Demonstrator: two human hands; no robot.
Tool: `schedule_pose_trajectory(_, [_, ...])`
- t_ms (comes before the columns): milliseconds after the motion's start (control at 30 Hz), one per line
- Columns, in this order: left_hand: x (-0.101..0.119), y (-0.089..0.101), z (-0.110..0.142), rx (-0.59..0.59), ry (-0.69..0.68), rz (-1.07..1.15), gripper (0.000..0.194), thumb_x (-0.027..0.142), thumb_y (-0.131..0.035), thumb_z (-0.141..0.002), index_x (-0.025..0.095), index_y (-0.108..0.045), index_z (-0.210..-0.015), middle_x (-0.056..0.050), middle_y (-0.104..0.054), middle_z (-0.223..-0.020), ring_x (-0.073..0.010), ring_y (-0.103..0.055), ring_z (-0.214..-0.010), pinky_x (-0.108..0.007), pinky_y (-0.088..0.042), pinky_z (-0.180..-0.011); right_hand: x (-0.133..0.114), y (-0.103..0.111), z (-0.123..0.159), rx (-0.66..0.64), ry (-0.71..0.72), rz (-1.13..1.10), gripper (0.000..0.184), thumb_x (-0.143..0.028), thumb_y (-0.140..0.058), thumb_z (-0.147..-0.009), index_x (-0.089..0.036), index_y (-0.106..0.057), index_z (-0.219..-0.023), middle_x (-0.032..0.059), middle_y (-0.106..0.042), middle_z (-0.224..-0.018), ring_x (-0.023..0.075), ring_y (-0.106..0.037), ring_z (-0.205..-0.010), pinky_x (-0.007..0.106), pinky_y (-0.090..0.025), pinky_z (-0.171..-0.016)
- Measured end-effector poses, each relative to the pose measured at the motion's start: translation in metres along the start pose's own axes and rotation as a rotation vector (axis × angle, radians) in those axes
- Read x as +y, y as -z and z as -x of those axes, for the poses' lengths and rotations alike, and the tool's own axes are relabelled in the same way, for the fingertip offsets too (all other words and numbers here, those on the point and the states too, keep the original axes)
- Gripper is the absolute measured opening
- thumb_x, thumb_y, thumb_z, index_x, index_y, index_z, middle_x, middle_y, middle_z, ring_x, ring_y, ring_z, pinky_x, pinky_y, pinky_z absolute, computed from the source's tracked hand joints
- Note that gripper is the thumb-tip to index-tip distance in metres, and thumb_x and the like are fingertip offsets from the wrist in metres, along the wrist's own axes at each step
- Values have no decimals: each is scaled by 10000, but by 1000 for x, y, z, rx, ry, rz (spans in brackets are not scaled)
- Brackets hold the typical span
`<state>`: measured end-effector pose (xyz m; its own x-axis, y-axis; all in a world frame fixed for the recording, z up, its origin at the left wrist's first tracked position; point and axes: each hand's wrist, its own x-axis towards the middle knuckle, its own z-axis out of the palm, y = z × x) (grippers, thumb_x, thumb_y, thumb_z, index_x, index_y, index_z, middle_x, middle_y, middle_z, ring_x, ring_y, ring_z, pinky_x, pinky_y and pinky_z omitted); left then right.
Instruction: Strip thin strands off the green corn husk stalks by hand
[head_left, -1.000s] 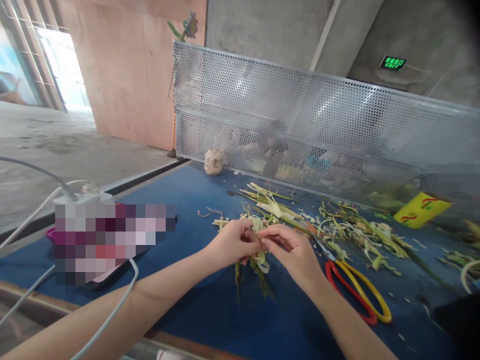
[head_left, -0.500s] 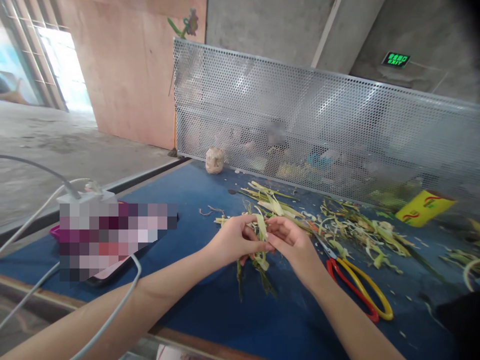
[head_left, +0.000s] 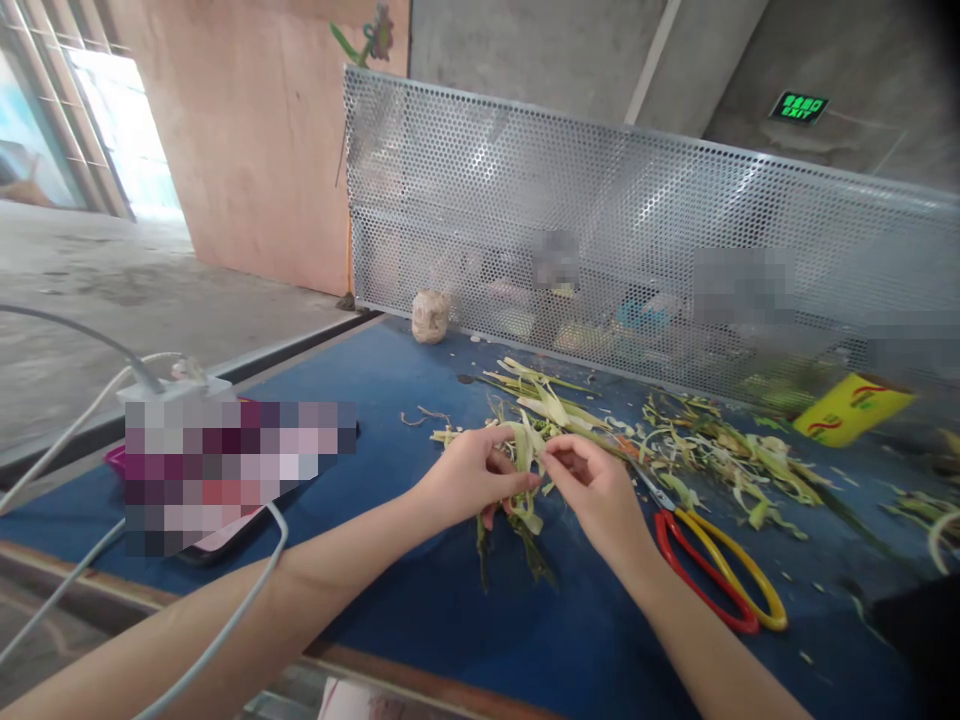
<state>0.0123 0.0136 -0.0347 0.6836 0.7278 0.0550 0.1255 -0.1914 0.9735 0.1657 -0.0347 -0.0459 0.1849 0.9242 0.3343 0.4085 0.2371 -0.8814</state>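
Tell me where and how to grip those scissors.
Grip the scissors by the red loop and yellow loop, probably from the near right: these form the wide near end, the blades point away, and the right forearm crowds their left.

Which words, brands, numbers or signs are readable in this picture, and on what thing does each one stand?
"EXIT": on the green-lit sign at upper right; the characters above this word are too small to read.
Yellow container: small markings beside red curves, too blurred to read.
I can read no other text.
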Motion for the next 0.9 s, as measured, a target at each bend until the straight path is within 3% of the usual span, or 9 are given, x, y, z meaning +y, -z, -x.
schedule_pose_trajectory(100, [-1,0,-1,9,25,37,343,400,-587,-669,164,-536,-913,29,-556,-499,-97,-477,-338,-191,-363,-311,-4,0,1,49,37,-128,113,-311,-584,-715,-205,-571,-755,39,-605,-827,166,-559,-727,271,-446,-647])
schedule_pose_trajectory(233, [1,-2,1,-56,17,97,340,403,-608,-649,158,-554,-880,16,-565,-517,-109,-522,-402,-179,-362,-330,-6,-1,2,-166,-3,-338,156,-313,-577,-726,-216,-599,-847,49,-631,-942,194,-580,-849,327,-448,-767])
schedule_pose_trajectory(300, [1,-3,2,-118,43,88,301,397,-609,-652,151,-553,-817,19,-566,-508,-86,-491,-353,-171,-345,-321,-5,-1,1,-230,36,-301,164,-306,-569,-734,-222,-628,-863,53,-622,-1022,217,-549,-971,361,-407,-854])
schedule_pose_trajectory(467, [0,-7,2,-215,116,125,283,339,-631,-649,154,-534,-841,53,-530,-462,-55,-436,-296,-155,-332,-308,-3,2,0,-174,142,-162,238,-300,-554,-749,-293,-629,-976,20,-549,-1179,222,-478,-1095,385,-361,-908])
schedule_pose_trajectory(633, [1,-10,3,-223,43,167,254,300,-620,-666,139,-553,-851,31,-518,-524,-70,-487,-394,-146,-351,-319,-6,2,-1,-248,298,113,234,-321,-501,-794,-330,-640,-982,0,-482,-1253,239,-385,-1170,462,-228,-996])
schedule_pose_trajectory(800, [5,-9,5,-241,3,290,331,322,-596,-693,148,-553,-971,-9,-541,-601,-108,-534,-523,-151,-383,-346,-10,6,-2,-302,273,142,324,-368,-344,-867,-334,-580,-1085,-17,-431,-1297,236,-323,-1211,465,-189,-1014])
schedule_pose_trajectory(900, [5,-7,4,-248,38,369,245,313,-594,-685,118,-592,-834,-35,-561,-603,-122,-535,-531,-175,-405,-356,-8,8,-2,-305,256,143,300,-348,-400,-846,-322,-587,-1079,-3,-444,-1281,234,-340,-1196,449,-221,-1004])
